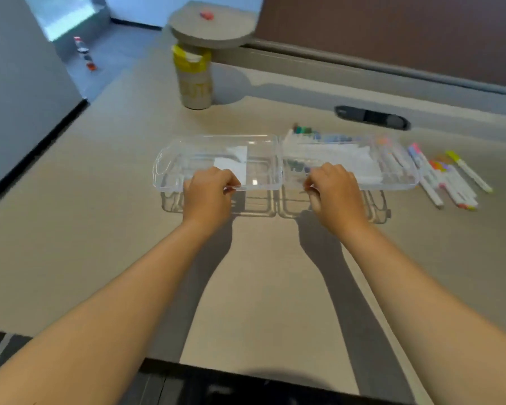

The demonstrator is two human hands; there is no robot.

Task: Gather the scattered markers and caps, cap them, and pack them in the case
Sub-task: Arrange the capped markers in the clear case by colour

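On beige table: clear case laid open, markers beside its right end.
Near rim gripped by left hand and right hand, fingers curled; canister at far edge.

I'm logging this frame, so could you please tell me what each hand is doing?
Left hand: grips the near edge of the clear case.
Right hand: grips the same near edge.

Open tabletop in front, clutter to the right and rear

The clear case spans the middle of the table; loose markers crowd its right end, a canister stands behind its left half, and bare surface lies near and left.
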